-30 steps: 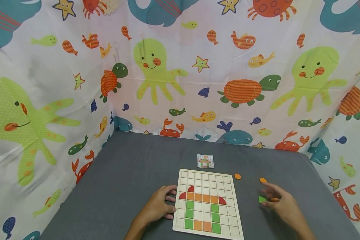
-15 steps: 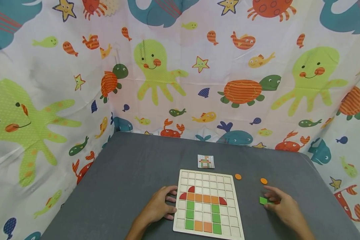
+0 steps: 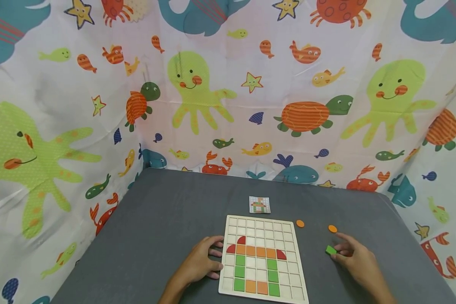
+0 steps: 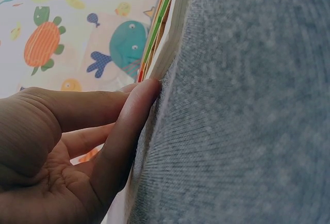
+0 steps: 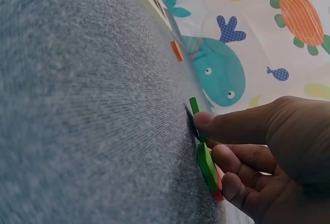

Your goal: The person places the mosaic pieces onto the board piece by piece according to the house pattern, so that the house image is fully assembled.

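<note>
My left hand rests its thumb and fingertips against the left edge of a cream grid board. In the left wrist view, the thumb touches the board's side. Orange squares, green squares and red quarter-round pieces lie in its cells. To the right of the board, my right hand pinches a green square tile, tilted. The right wrist view has the thumb on this green tile; another green piece and a reddish piece lie beneath the curled fingers.
A small picture card lies behind the board. Two orange discs are on the grey table: one near the board's far right corner, the other disc just beyond my right hand. A printed sea-animal cloth surrounds the table.
My right hand has drawn back from the far orange disc, and the green tile in its fingers has tilted up. An orange piece by those fingers is now hidden. The left hand stays put.
</note>
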A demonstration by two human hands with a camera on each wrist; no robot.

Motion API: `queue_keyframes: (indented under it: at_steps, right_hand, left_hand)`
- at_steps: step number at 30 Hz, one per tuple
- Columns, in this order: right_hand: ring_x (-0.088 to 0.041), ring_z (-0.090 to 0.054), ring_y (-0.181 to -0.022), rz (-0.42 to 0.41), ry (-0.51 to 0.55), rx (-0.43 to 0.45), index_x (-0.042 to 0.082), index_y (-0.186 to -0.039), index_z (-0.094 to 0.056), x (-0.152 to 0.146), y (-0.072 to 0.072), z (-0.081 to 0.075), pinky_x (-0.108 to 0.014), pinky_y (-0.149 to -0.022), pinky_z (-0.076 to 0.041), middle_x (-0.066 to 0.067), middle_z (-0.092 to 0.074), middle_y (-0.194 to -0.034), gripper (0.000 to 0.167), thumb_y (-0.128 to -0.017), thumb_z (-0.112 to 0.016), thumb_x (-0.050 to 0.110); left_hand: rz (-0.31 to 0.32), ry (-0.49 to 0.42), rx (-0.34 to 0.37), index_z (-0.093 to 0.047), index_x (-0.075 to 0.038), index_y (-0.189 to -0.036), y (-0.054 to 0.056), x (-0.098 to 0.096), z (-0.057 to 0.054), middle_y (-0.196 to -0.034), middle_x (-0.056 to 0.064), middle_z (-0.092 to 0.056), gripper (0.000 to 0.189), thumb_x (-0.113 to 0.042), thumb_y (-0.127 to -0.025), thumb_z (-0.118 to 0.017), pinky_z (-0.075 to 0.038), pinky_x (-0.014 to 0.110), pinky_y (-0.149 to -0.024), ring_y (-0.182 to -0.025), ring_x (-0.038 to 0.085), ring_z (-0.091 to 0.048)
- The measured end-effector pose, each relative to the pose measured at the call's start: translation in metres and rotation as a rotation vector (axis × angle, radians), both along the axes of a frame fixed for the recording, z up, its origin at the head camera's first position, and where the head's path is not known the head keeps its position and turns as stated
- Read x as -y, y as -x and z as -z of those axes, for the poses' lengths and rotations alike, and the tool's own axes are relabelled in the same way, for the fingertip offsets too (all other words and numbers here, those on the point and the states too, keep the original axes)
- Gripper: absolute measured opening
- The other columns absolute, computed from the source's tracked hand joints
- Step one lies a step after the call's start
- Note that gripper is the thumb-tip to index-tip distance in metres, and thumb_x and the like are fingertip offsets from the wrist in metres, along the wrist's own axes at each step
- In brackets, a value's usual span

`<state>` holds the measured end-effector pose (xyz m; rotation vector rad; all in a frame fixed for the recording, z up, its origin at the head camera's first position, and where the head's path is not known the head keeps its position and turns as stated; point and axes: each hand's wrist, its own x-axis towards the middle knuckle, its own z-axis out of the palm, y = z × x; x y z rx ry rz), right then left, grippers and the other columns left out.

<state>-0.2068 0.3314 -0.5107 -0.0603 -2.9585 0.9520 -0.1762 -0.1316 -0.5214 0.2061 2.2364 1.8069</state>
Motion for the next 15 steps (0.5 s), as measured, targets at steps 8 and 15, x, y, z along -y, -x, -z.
queue_keyframes:
  at_steps: [8,15]
  right_hand:
    - [-0.010,-0.068,-0.084,0.016,0.034,-0.016,-0.003,-0.147,-0.055,0.006,-0.001,-0.004,-0.021,-0.060,-0.056,-0.014,-0.079,-0.107,0.070,-0.087,-0.088,0.010]
    - [-0.003,-0.066,-0.083,0.004,0.031,-0.113,0.000,-0.146,-0.058,0.022,-0.007,-0.011,-0.016,-0.068,-0.056,-0.010,-0.080,-0.105,0.071,-0.085,-0.090,0.015]
  left_hand:
    - [-0.002,0.002,0.007,-0.054,0.000,-0.150,0.000,0.000,-0.002,-0.135,0.017,-0.057,0.080,0.020,-0.077,-0.078,-0.067,0.042,-0.057,-0.112,0.031,-0.063]
    - [0.002,0.015,0.008,-0.053,0.000,-0.150,0.000,0.000,-0.002,-0.135,0.017,-0.057,0.079,0.019,-0.078,-0.079,-0.067,0.042,-0.057,-0.112,0.031,-0.063]
